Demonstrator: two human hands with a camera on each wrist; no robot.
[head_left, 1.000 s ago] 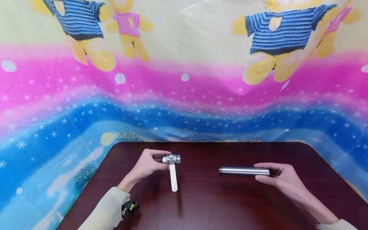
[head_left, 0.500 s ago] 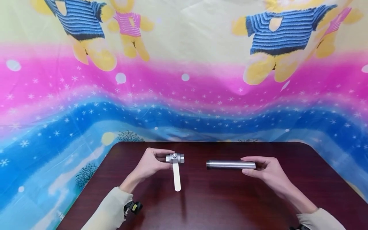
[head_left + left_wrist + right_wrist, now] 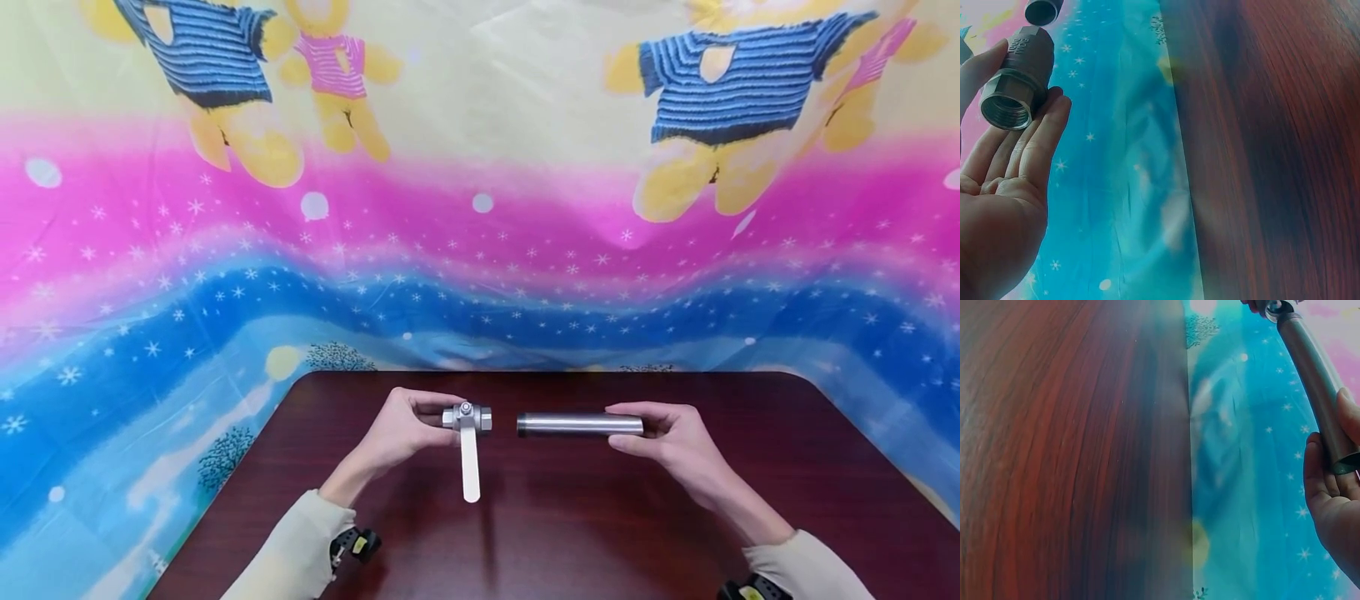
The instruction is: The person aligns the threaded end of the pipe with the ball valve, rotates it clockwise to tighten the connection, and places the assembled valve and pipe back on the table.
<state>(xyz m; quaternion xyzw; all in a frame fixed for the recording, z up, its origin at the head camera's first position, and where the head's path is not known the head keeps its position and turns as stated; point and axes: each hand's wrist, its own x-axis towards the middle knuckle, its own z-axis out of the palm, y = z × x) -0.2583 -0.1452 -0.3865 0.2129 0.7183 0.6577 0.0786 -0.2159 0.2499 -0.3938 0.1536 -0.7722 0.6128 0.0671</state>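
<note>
My left hand (image 3: pixel 405 429) pinches a steel ball valve (image 3: pixel 467 418) between thumb and fingers at its left end. Its flat lever handle (image 3: pixel 470 467) hangs down toward me. In the left wrist view the valve's open, threaded end (image 3: pixel 1009 112) faces the camera. A straight steel pipe (image 3: pixel 577 424) is gripped near its right end by my right hand (image 3: pixel 671 433). The pipe lies level, its darker left end (image 3: pixel 522 424) pointing at the valve's right opening across a small gap. The right wrist view shows the hollow near end of the pipe (image 3: pixel 1316 387) beside the thumb.
Below both hands is a dark red-brown wooden table (image 3: pixel 570 533) with rounded far corners. A printed cloth (image 3: pixel 480 250) with bears and snowflakes hangs behind and around it. Black wrist devices (image 3: pixel 358 546) sit at both cuffs.
My right hand has brought the pipe leftward and slightly up, narrowing the gap to the valve. My left hand has shifted a little to the right with the valve.
</note>
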